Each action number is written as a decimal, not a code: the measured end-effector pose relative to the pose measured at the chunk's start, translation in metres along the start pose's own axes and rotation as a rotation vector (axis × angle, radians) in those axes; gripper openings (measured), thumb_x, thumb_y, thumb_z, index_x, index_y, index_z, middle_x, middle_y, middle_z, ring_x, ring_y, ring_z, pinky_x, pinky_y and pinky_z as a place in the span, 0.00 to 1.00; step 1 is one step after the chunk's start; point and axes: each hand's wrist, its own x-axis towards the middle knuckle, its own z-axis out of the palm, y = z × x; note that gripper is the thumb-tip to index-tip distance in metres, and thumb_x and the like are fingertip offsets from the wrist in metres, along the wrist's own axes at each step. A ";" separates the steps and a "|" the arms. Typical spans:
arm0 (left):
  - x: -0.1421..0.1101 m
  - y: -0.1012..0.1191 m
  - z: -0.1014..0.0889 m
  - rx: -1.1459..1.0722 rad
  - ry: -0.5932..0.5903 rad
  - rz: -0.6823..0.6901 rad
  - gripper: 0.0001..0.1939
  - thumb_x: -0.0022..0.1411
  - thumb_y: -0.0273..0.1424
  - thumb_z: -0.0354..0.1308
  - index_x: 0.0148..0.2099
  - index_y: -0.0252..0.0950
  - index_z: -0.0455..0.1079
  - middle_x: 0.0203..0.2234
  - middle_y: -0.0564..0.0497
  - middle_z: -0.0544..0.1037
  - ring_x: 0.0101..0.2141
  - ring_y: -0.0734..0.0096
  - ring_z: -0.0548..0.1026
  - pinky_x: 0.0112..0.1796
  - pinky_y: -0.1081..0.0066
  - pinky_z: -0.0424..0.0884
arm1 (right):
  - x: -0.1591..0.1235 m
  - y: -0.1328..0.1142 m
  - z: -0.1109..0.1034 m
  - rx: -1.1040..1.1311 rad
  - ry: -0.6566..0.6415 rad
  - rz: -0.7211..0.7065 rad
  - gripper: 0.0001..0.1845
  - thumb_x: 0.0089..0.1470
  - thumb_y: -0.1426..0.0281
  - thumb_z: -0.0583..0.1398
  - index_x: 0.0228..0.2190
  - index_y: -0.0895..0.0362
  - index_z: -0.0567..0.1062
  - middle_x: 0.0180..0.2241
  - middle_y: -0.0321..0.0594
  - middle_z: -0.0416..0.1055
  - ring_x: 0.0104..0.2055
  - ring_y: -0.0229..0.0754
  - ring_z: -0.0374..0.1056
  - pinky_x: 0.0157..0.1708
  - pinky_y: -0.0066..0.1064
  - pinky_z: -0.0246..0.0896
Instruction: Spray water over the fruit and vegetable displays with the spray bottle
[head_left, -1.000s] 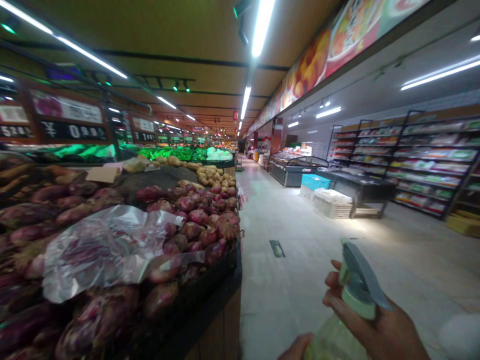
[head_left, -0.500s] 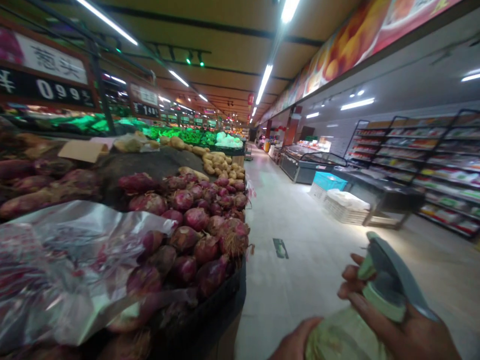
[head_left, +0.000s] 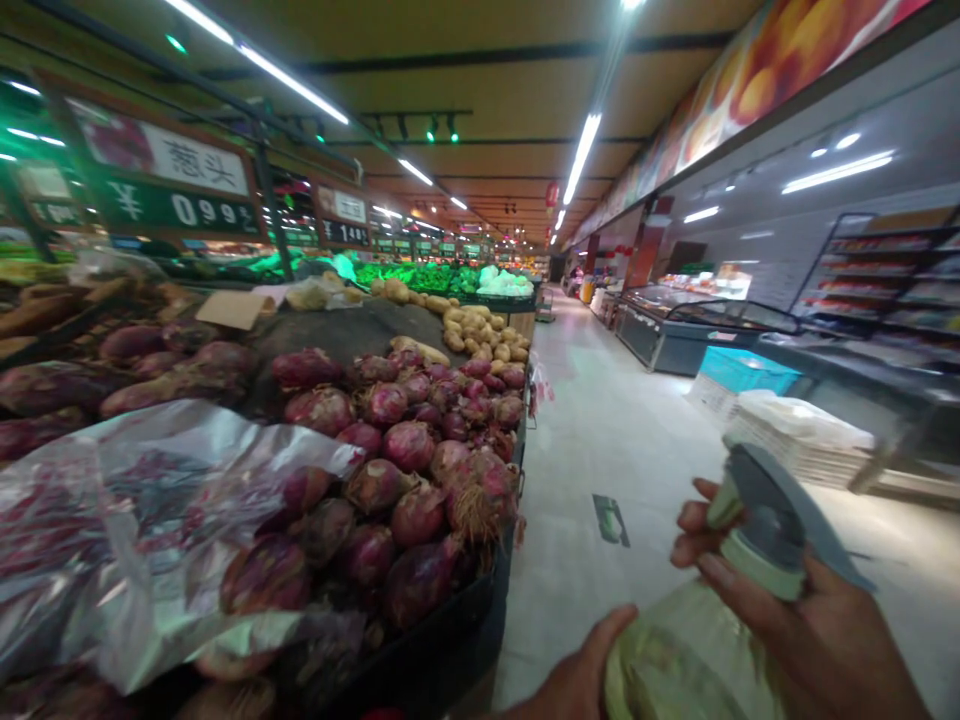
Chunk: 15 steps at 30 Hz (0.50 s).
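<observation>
A pale green spray bottle (head_left: 679,655) with a grey trigger head sits low in the view, nozzle pointing left. My right hand (head_left: 795,620) is wrapped round its neck, fingers on the trigger. My left hand (head_left: 581,675) presses against the bottle's lower side from the left; only part of it shows. Just left of the hands is a produce stand heaped with red onions (head_left: 409,470). A crumpled clear plastic bag (head_left: 142,530) lies across the near onions.
Sweet potatoes (head_left: 150,370), potatoes (head_left: 480,335) and greens fill the stand farther back, under hanging price signs (head_left: 169,185). A tiled aisle (head_left: 600,450) runs ahead. At right stand a chest freezer (head_left: 675,335), a blue crate (head_left: 746,370), white stacked trays and packaged-goods shelves.
The view has moved closer to the onion stand and swung slightly left. The bottle rose a little in the frame, and my left hand came up against its side.
</observation>
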 end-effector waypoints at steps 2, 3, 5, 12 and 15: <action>0.014 0.007 0.001 0.071 0.057 -0.046 0.81 0.26 0.67 0.63 0.71 0.17 0.43 0.65 0.24 0.61 0.65 0.36 0.60 0.64 0.48 0.51 | 0.019 0.012 -0.001 0.073 -0.035 -0.029 0.21 0.36 0.51 0.69 0.29 0.52 0.82 0.35 0.46 0.83 0.44 0.60 0.78 0.38 0.38 0.78; 0.022 0.011 0.002 0.104 0.092 -0.094 0.82 0.25 0.68 0.61 0.71 0.18 0.43 0.66 0.25 0.60 0.66 0.35 0.58 0.64 0.47 0.50 | 0.029 0.019 -0.003 0.101 -0.061 -0.041 0.21 0.37 0.51 0.70 0.30 0.52 0.83 0.35 0.46 0.82 0.43 0.60 0.78 0.37 0.37 0.78; 0.043 0.018 0.007 0.148 0.162 -0.171 0.82 0.22 0.68 0.61 0.71 0.19 0.44 0.65 0.25 0.60 0.66 0.32 0.58 0.64 0.46 0.50 | 0.051 0.034 -0.008 0.144 -0.124 -0.061 0.23 0.39 0.52 0.70 0.35 0.53 0.83 0.37 0.46 0.82 0.44 0.58 0.78 0.38 0.36 0.78; 0.135 0.016 0.035 0.170 0.428 -0.295 0.49 0.49 0.46 0.61 0.70 0.32 0.57 0.56 0.30 0.75 0.59 0.29 0.68 0.58 0.42 0.59 | 0.132 0.076 -0.046 0.235 -0.272 -0.091 0.29 0.44 0.55 0.69 0.48 0.52 0.79 0.41 0.46 0.82 0.41 0.57 0.79 0.34 0.34 0.79; 0.164 0.009 0.042 0.142 0.390 -0.228 0.43 0.51 0.43 0.65 0.68 0.43 0.60 0.53 0.38 0.78 0.58 0.33 0.70 0.57 0.46 0.64 | 0.162 0.097 -0.066 0.214 -0.284 -0.123 0.23 0.44 0.55 0.69 0.41 0.52 0.83 0.41 0.45 0.82 0.46 0.59 0.78 0.38 0.34 0.79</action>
